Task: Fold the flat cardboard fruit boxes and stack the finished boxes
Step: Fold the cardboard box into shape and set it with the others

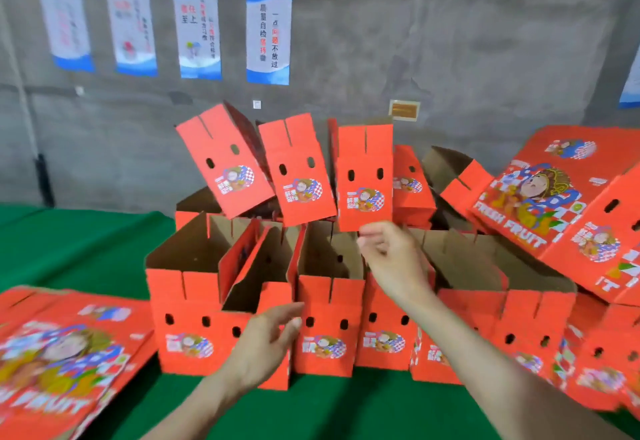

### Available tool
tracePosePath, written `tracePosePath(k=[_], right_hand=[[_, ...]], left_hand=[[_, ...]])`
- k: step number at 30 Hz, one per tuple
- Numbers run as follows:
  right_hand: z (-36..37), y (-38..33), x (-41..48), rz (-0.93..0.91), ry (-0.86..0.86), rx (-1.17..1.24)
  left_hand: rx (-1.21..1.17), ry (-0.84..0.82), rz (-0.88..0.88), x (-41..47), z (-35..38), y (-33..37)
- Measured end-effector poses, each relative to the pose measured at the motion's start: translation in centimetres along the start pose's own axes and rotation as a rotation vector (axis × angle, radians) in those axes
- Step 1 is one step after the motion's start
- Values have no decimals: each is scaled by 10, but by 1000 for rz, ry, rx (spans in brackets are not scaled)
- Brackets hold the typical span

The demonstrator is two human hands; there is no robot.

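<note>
The boxes (pixel 363 180) look light, stiff yet crushable, best held by rims; left hand (pixel 266 339) spread empty, right hand (pixel 391 256) blurred, grip unclear.

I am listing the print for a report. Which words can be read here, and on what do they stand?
"FRESH FRUIT": on the right flat box.
"一点问题不放过": on the fourth poster, right column; its left column is unclear.
Left flat stack: large print, too blurred.
Other posters and box labels: too blurred to read.
</note>
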State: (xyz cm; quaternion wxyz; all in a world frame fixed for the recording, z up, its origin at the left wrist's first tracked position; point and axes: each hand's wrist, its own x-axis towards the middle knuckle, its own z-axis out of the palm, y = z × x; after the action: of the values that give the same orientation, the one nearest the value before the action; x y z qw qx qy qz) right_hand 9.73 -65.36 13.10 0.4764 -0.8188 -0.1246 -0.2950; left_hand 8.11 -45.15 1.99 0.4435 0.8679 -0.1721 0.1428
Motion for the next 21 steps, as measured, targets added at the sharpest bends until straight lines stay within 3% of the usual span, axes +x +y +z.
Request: tracePosePath(k=[4, 6, 9, 13, 15, 21], right_hand=[[120, -21, -104, 15, -569, 45], [165, -22, -138, 56, -763, -15], [214, -24, -167, 107, -876, -92], [256, -33, -190, 148, -979, -193], [269, -39, -198, 164, -1000, -235], [297, -52, -208, 241, -968, -289]], left_hand=[[-22, 162, -300, -103, -57, -82], [44, 241, -501, -149, -101, -128], [222, 392, -735, -203, -176, -189], [526, 441, -773, -229, -246, -241], [646, 351, -762, -223, -265, -262], [871, -183, -658, -209, -270, -310]])
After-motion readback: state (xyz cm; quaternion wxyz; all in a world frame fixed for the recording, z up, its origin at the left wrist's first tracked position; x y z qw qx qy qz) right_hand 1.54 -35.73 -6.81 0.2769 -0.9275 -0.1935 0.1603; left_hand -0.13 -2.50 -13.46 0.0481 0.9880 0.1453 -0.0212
